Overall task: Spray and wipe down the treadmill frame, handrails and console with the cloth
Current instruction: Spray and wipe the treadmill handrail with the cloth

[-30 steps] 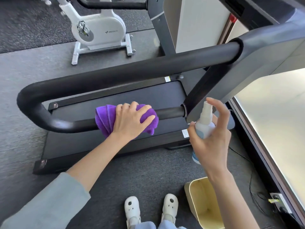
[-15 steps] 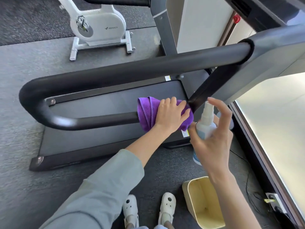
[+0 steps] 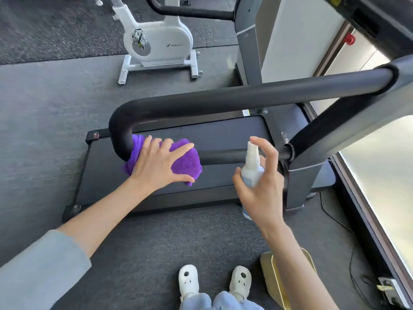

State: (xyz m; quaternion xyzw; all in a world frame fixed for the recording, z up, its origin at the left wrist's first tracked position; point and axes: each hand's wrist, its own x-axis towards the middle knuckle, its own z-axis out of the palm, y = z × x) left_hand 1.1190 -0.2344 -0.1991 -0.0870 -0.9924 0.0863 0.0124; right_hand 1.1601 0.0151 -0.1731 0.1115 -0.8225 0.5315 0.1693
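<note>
Now left hand [image 3: 159, 163] presses a plush purple cloth [image 3: 183, 163] round the lower handrail [image 3: 225, 155], a black foam-padded tube, just right of its curved bend; fingers spread wide, thumb under the cloth. Right hand [image 3: 260, 189] right of the cloth grips a white plastic spray bottle [image 3: 252, 170], index finger arched over the nozzle. Flat matte treadmill deck [image 3: 223, 133] lies below the handrail.

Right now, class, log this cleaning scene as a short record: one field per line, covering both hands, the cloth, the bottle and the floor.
left hand: holds purple cloth on lower handrail, near its bend
right hand: grips spray bottle, index finger raised over nozzle
floor: yellow bin beside white shoes
background: white exercise bike
</note>
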